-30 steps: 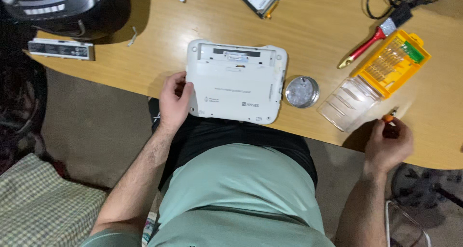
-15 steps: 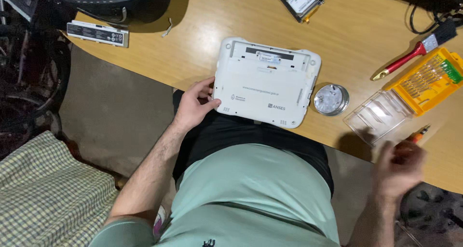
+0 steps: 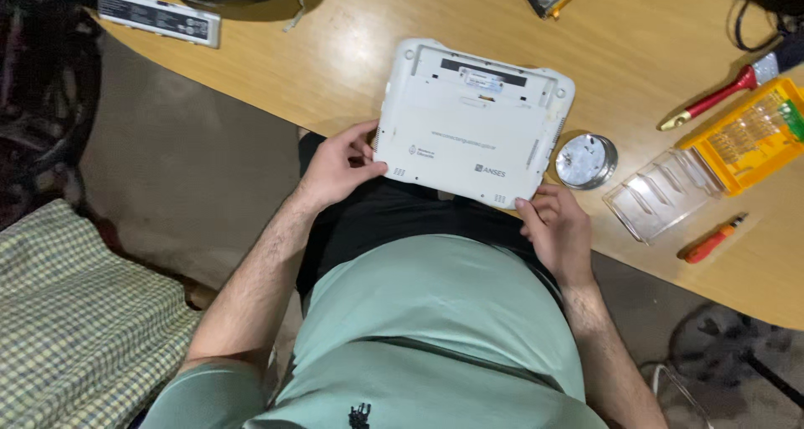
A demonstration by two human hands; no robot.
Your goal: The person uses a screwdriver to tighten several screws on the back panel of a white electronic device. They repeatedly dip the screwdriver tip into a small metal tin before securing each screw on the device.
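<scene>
1. My left hand (image 3: 339, 168) grips the left edge of a white laptop (image 3: 473, 119), which lies underside up in the middle of the frame.
2. My right hand (image 3: 557, 228) clasps its lower right corner.
3. The laptop rests at the near edge of the wooden counter (image 3: 335, 61), partly overhanging my lap.
4. To its right: a round tin (image 3: 587, 160), a clear lid (image 3: 657, 195), a yellow bit case (image 3: 749, 136), an orange screwdriver (image 3: 712, 238).
5. I judge both hands should keep hold evenly, so the overhanging laptop cannot tip off.
</scene>
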